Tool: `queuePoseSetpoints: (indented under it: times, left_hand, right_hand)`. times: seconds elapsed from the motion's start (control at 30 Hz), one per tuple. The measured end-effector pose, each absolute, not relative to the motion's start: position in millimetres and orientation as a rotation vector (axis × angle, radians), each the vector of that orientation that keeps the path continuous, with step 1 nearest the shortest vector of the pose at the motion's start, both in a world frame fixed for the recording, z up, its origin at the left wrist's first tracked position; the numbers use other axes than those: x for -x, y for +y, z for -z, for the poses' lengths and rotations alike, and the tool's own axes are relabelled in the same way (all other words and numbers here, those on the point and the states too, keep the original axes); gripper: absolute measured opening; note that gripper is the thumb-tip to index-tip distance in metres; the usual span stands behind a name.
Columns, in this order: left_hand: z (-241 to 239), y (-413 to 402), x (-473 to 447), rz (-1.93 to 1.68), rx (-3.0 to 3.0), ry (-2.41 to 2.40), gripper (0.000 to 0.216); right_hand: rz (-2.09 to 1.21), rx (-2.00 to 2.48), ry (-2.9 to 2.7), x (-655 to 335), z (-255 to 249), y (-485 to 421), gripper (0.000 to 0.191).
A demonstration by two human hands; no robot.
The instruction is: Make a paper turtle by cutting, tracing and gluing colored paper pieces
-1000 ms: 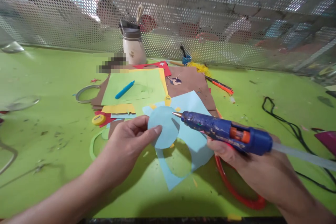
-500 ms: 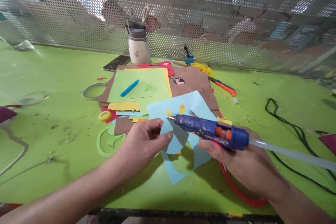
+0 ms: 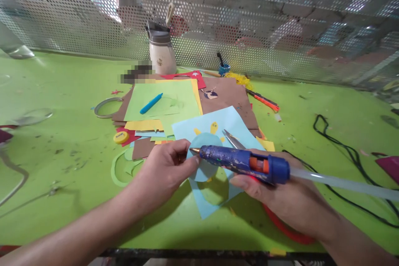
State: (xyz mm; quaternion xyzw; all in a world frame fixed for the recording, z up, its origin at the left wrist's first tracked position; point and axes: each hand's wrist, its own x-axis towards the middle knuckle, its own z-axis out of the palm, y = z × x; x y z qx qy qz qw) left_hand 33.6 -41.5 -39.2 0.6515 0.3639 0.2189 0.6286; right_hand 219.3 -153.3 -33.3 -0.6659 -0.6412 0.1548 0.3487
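Note:
My left hand (image 3: 165, 170) pinches a light blue paper circle (image 3: 204, 170) by its left edge, just above the table. My right hand (image 3: 280, 195) grips a blue hot glue gun (image 3: 243, 162) with a clear glue stick sticking out of its back. The gun's metal tip (image 3: 195, 150) sits at the circle's upper left edge, close to my left thumb. Under the circle lies a light blue sheet (image 3: 218, 126) with a round hole cut in it and small yellow shapes on it. Scissors (image 3: 232, 139) rest on that sheet.
Stacked coloured paper (image 3: 162, 104) with a blue marker (image 3: 151, 103) lies behind. A white bottle (image 3: 161, 52) stands by the perforated metal screen. A tape ring (image 3: 106, 107), a yellow cap (image 3: 121, 137), an orange pen (image 3: 263, 102), a black cord (image 3: 343, 149) and a red ring (image 3: 286, 232) lie around.
The glue gun has moved left and down, so its tip went from the circle's right side to its upper left edge. My left hand lowered the circle slightly.

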Motion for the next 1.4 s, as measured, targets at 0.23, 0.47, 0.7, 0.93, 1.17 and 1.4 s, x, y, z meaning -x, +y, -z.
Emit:
queuePoseSetpoints:
  times: [0.23,0.47,0.7,0.93,1.17,1.4]
  left_hand:
    - [35.9,-43.6,-35.6,-0.516,-1.465,0.818,0.015]
    - [38.0,-44.2,-32.6,-0.519,-1.475,0.835,0.018]
    - [37.2,-42.2,-32.2,-0.551,-1.497,0.844,0.017]
    - [38.1,-41.1,-30.6,-0.566,-1.475,0.865,0.016]
    - [37.2,-38.9,-27.8,-0.626,-1.493,0.911,0.013]
    - [32.3,-31.6,-20.7,-0.798,-1.289,0.927,0.011]
  right_hand:
    - [-0.374,1.733,-1.619,-221.1,27.7,-150.0,0.015]
    - [-0.422,1.703,-1.568,-221.1,27.1,-149.4,0.012]
    - [-0.462,1.685,-1.499,-221.5,25.3,-148.8,0.012]
    - [-0.459,1.717,-1.512,-225.6,25.4,-149.5,0.013]
    - [-0.389,1.768,-1.538,-230.4,22.8,-151.0,0.014]
    - [-0.308,1.860,-1.437,-244.2,22.6,-152.3,0.023]
